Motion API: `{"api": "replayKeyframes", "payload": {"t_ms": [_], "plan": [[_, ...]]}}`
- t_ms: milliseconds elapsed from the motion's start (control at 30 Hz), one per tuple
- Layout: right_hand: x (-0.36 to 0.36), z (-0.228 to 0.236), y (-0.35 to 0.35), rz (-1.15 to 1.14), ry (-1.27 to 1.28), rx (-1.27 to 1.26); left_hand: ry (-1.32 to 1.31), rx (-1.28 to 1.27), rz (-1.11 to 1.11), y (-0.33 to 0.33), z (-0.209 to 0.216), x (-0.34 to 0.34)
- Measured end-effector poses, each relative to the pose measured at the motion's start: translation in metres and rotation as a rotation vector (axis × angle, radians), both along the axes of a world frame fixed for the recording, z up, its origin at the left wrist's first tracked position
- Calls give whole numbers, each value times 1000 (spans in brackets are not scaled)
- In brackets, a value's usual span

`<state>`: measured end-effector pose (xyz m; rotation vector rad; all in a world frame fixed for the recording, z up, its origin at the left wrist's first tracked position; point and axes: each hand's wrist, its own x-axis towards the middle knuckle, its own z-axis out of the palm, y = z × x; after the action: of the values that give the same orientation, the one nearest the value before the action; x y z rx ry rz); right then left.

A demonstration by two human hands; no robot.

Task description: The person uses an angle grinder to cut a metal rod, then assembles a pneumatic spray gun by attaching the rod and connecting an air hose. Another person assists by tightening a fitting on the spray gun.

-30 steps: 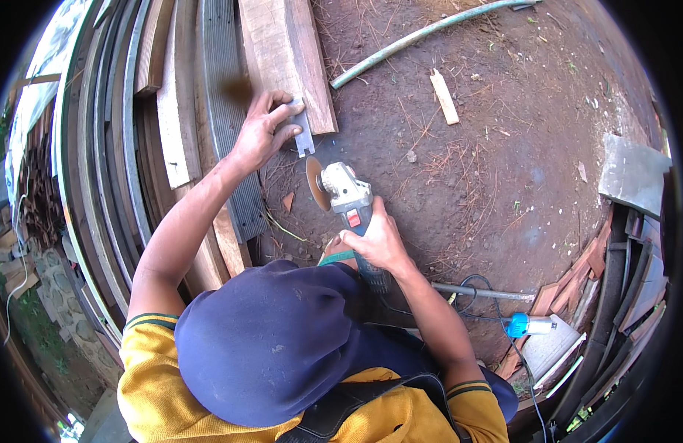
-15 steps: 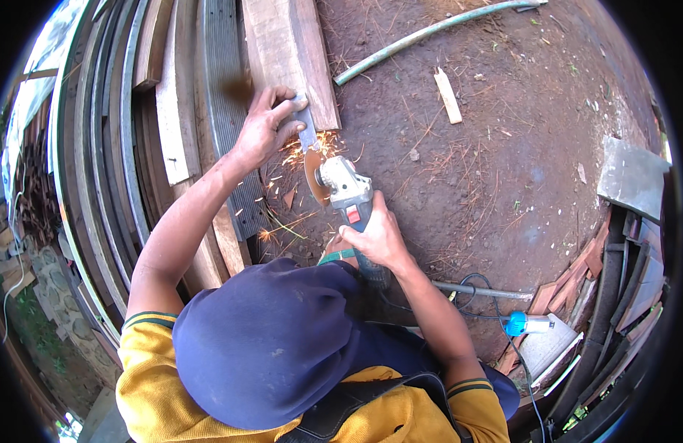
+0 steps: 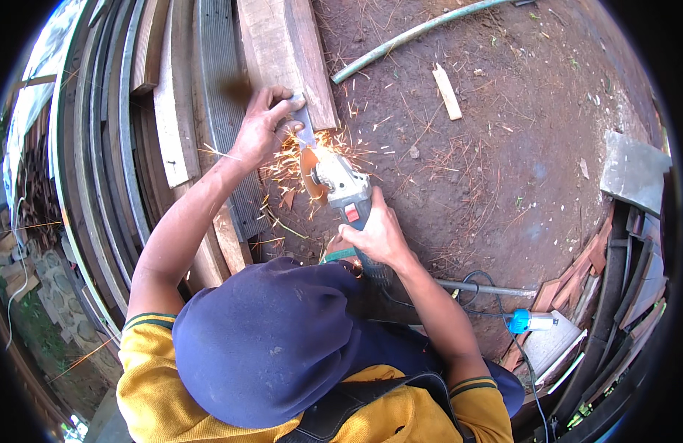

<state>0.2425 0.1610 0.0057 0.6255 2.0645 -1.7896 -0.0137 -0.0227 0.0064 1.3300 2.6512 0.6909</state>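
Grey metal strip (image 3: pixel 304 119) sits at the near end of the wide plank (image 3: pixel 282 55), pinched by my left hand (image 3: pixel 264 131), thumb against fingers. I judge it thin, light and stiff, probably hot near the sparks (image 3: pixel 288 160), so its far end suits gripping. My right hand (image 3: pixel 378 235) wraps the grinder (image 3: pixel 347 183), likely heavy, best held round its body.

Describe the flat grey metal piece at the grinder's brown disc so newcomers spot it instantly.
Start at the lower end of the broad pale brown wooden plank, top left of centre. There the bare left hand grips a thin, flat grey metal strip. Unlike the plank, it is narrow, with orange sparks around its lower tip.
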Motion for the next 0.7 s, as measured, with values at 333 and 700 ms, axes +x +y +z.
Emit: {"api": "replayKeyframes", "payload": {"t_ms": [333, 700], "plan": [[-1, -4, 1, -15, -6, -25, -22, 26, 0, -1, -4, -2], [-3, -2, 1, -12, 4, -17, -82, 33, 8, -1, -6, -2]]}}
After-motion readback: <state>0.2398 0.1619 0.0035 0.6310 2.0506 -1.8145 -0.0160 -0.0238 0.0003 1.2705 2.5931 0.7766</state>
